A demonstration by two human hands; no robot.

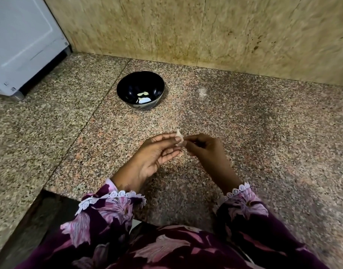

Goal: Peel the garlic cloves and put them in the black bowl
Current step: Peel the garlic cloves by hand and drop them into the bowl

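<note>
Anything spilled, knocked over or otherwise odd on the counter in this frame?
Nothing stands out. The black bowl sits upright on the counter with a few pale cloves inside. Both hands, left hand and right hand, pinch one garlic clove above the counter. No peel scraps show on the stone.

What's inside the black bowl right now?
The black bowl holds a few pale peeled garlic pieces near its bottom. A bright reflection beside them blurs the count, and the near wall hides part of the floor.
</note>
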